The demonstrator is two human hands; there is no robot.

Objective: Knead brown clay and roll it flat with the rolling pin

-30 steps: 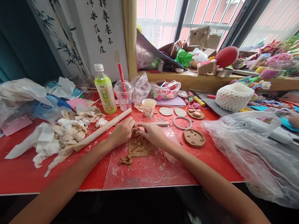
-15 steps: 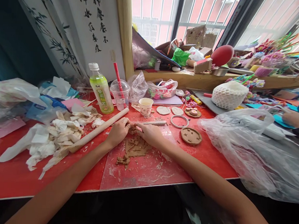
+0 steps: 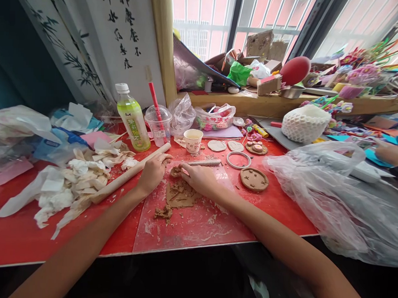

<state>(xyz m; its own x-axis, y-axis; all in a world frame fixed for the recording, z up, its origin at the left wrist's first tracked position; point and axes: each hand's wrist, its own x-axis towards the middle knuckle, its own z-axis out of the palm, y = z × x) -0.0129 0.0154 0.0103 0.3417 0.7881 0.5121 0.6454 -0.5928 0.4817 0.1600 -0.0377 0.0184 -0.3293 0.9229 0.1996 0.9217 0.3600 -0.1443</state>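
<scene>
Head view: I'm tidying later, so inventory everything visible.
Clay slab: 1, brown, front centre
Clay scraps: uncounted, brown, beside clay slab
Clay lump: 1, brown, centre
Face disc: 1, brown, right
Ring: 1, whitish, behind face disc
Pale discs: 2, cream, beyond ring
Decorated disc: 1, brown, beyond ring
Long rod: 1, beige, left
Paper cup: 1, white, back centre
Short rod: 1, grey, near paper cup
Bottle: 1, green, back left
Straw cup: 1, clear, beside bottle
Crumpled paper: heap, white and beige, left
Large bag: 1, translucent, right
Other clutter: uncounted, multicoloured, around edges
Table: 1, red, foreground
Other person's hand: 1, bare, right edge
Left hand: 1, bare, beside long rod
Right hand: 1, bare, at clay lump
</scene>
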